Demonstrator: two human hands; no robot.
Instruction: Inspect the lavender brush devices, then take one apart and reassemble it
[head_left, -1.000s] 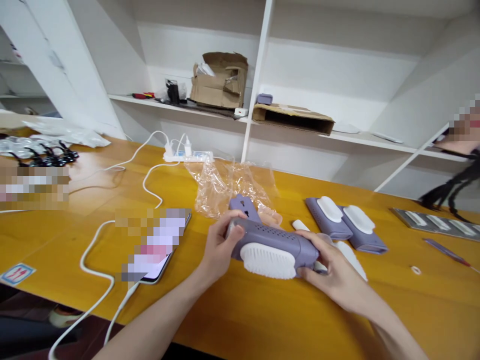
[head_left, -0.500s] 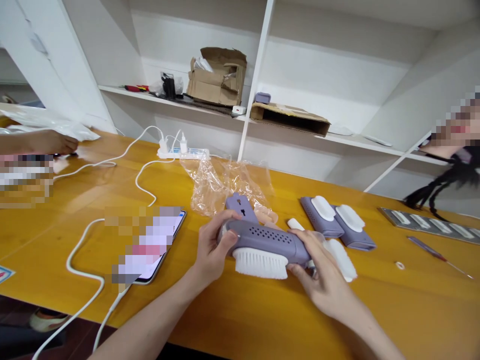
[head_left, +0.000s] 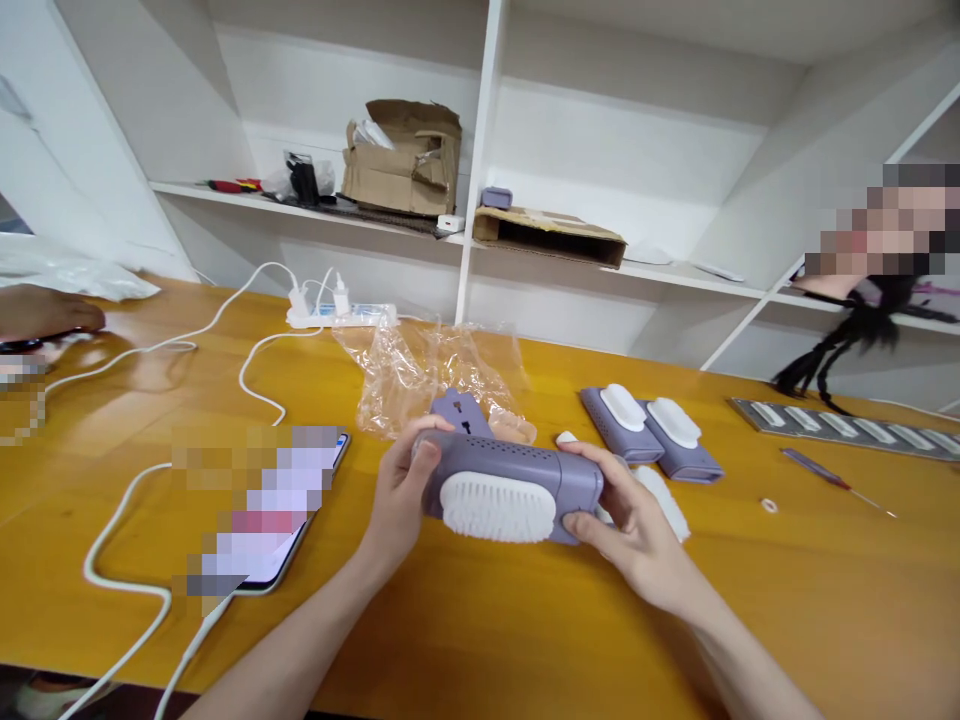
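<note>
A purple brush device (head_left: 517,458) with a white bristle head (head_left: 499,508) is held just above the table. My left hand (head_left: 405,475) grips its left end, thumb on top. My right hand (head_left: 626,515) is closed round the other end, with the thumb on the front face. The bristles face me. Behind the device lies a flat purple part (head_left: 459,412) with keyhole-shaped slots, partly hidden. A white bristle piece (head_left: 661,502) rests just past my right hand. Two purple housings, a near one (head_left: 686,450) and a far one (head_left: 619,420), carry white oval pads.
A phone (head_left: 281,530) with a white cable lies at left. Clear plastic bags (head_left: 420,370) and a power strip (head_left: 341,316) are at the back. A screwdriver (head_left: 825,472) and a grey strip (head_left: 832,428) lie at right. Another person's hand (head_left: 49,312) is at far left.
Both my hands have rolled the brush device, so its bristles now face me rather than pointing down. The camera view has shifted slightly to the right.
</note>
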